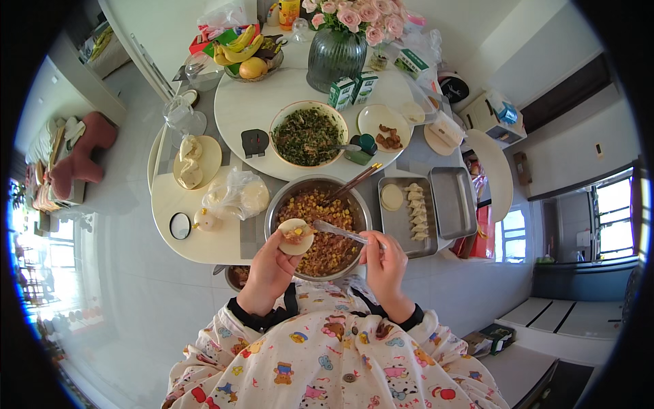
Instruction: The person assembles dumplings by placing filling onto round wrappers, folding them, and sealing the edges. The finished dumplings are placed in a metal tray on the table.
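My left hand (pixel 269 272) holds a round dumpling wrapper (pixel 296 246) with a small heap of meat and corn filling on it, above the near left rim of a steel bowl (pixel 366 204). A metal spoon (pixel 340 231) is in my right hand (pixel 384 260), its tip at the filling's right edge. The bowl holds meat and corn filling (pixel 322 260), with brown chopsticks (pixel 352 182) leaning in it. To its right, a metal tray (pixel 396 240) carries a stack of wrappers (pixel 392 197) and a row of folded dumplings (pixel 418 212).
Behind the steel bowl stands a bowl of green filling (pixel 309 135). An empty metal tray (pixel 452 202) lies at the right. Bagged dough (pixel 237 194), a plate of dough (pixel 214 161) and a round black-rimmed object (pixel 180 225) are at the left. A glass vase (pixel 336 59) stands farther back.
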Demonstrator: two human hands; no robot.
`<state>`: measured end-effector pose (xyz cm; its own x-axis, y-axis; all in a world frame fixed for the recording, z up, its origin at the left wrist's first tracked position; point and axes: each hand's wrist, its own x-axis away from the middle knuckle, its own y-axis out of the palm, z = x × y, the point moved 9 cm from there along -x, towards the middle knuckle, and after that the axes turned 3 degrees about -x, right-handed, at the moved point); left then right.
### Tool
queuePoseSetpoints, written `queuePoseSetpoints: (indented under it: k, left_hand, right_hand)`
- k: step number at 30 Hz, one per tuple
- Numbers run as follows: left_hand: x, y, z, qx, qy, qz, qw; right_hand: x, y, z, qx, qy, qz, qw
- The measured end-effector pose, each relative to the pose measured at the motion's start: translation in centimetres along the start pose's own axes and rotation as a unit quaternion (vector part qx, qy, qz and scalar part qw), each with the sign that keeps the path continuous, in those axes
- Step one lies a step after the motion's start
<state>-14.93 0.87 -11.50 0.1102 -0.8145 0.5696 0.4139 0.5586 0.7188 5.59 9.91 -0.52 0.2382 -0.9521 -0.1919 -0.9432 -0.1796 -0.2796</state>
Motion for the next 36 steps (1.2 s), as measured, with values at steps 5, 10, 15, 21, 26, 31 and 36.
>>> queuePoseSetpoints:
  k: [5,10,15,21,26,31,36]
  left_hand:
    - [-0.1,0.1,0.1,0.013,-0.007,-0.016,1.000]
    - [-0.1,-0.3,-0.1,0.006,-0.014,-0.006,1.000]
    - [0.3,0.9,-0.7,-0.015,-0.044,-0.044,0.998]
    - [1.1,2.4,-1.6,-0.036,-0.081,-0.092,0.992]
    - [1.6,3.3,-2.0,-0.066,-0.094,-0.116,0.987]
    - [1.9,3.0,-2.0,-0.075,-0.094,-0.115,0.986]
    - [1.6,2.3,-1.9,-0.077,-0.078,-0.119,0.987]
  right_hand:
    - [-0.3,-0.4,1.3,0.062,-0.002,0.000,0.998]
    - [0.5,1.2,1.0,0.247,-0.156,-0.091,0.952]
    - [1.7,3.4,3.4,0.300,-0.159,-0.230,0.912]
    - [0.1,3.1,1.9,0.131,-0.077,-0.175,0.973]
    - [-0.9,4.4,1.7,0.067,-0.028,-0.216,0.974]
    - [-1.2,4.1,0.8,0.082,-0.024,-0.220,0.972]
    - [-2.0,3.7,-2.1,0.031,-0.053,-0.229,0.971]
